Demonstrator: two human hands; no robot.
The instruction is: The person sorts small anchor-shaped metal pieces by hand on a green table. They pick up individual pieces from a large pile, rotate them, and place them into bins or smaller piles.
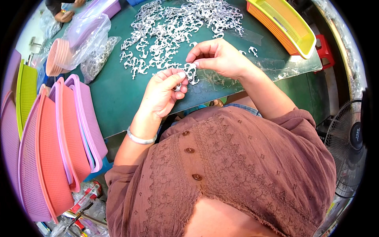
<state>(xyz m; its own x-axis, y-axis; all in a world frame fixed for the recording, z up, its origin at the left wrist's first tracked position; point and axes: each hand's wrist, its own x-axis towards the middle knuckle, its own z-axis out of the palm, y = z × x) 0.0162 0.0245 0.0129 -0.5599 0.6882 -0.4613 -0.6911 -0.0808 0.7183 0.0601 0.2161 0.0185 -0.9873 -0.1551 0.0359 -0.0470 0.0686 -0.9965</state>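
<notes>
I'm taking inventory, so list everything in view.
Table: one, green, centre
Metal pieces: many, silver, mostly on table
Bags: several, clear, upper left
Bowls: stacked, pink, upper left
Baskets: many, pink, purple, green, yellow, orange, both sides
Stool: one, red, upper right
Fan: one, black, right
Clutter: uncounted, mixed colours, lower left
Another person's hand: at least one, top left
Shirt: one, brown, centre
Bracelet: one, pale, left wrist
Left hand: one, bare, holding metal pieces
Right hand: one, bare, pinching a piece

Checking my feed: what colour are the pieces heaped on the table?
The pieces are silvery grey, best in the head view.
</notes>
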